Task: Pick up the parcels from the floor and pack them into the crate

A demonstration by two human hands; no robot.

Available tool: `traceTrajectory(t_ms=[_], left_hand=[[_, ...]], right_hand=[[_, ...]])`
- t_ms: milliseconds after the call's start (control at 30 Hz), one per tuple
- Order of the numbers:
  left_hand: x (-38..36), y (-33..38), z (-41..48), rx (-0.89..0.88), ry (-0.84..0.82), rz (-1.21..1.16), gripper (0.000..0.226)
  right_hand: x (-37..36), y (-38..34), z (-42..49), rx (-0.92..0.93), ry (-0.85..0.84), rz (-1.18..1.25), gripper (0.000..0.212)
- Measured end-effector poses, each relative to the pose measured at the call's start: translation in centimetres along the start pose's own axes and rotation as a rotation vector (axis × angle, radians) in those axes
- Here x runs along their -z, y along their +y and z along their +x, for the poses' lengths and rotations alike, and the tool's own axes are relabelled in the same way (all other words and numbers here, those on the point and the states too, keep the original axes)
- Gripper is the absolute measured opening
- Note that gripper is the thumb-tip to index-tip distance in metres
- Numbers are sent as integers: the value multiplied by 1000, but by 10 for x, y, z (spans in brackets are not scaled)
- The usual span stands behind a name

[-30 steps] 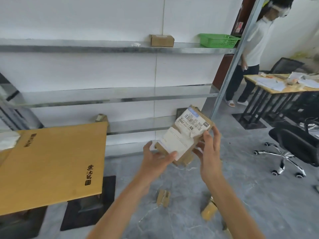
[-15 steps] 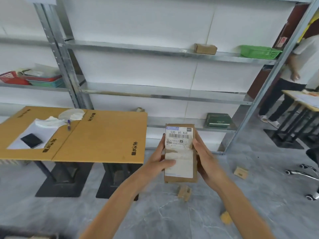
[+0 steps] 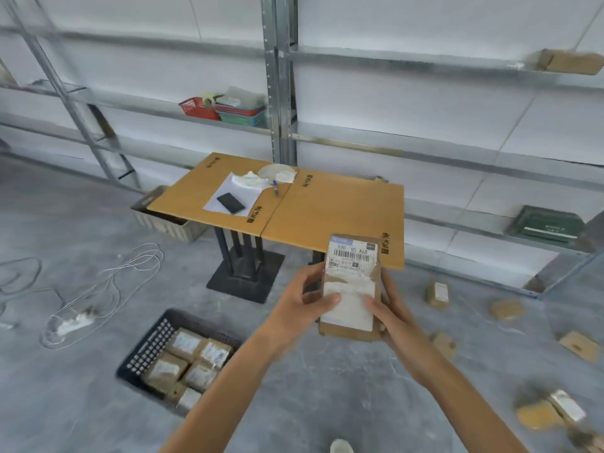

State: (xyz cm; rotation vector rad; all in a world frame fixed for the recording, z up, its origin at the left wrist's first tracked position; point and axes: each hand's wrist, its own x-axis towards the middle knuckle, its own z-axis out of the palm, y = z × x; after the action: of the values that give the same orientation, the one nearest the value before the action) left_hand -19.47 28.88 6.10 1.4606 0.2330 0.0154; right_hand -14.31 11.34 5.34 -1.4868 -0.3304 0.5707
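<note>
My two hands share one parcel (image 3: 351,289) held above the floor (image 3: 327,393) — the left hand (image 3: 302,305) gripping its left edge with the thumb laid across the label (image 3: 352,256), the right hand (image 3: 394,317) curled round the right edge — a two-sided hold that, I judge, keeps the printed face up and readable before packing. The parcel's long axis runs 12 to 6 o'clock, barcode end toward 12, just in front of the bench (image 3: 333,217). The part-filled black crate (image 3: 147,351) sits on the floor at 8 o'clock from it, with loose parcels (image 3: 438,294) scattered at 3 to 5 o'clock.
</note>
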Motion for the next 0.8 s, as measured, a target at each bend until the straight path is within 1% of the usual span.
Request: traceTrajectory(t_ms=[167, 300, 367, 533, 667, 800], left_hand=[[65, -5, 11, 34, 44, -28, 49], [112, -5, 45, 58, 40, -25, 48], [136, -2, 68, 74, 35, -26, 48], [192, 4, 119, 110, 61, -54, 47], [239, 7, 141, 108, 91, -89, 41], [291, 6, 153, 105, 67, -81, 45]], right_hand=[[-46, 12, 43, -46, -68, -22, 60], [-73, 18, 91, -50, -108, 21, 72], [-85, 22, 120, -58, -93, 59, 70], [-122, 33, 186, -109, 44, 90, 62], [-156, 42, 222, -197, 23, 100, 72], [-200, 51, 244, -218, -5, 83, 76]])
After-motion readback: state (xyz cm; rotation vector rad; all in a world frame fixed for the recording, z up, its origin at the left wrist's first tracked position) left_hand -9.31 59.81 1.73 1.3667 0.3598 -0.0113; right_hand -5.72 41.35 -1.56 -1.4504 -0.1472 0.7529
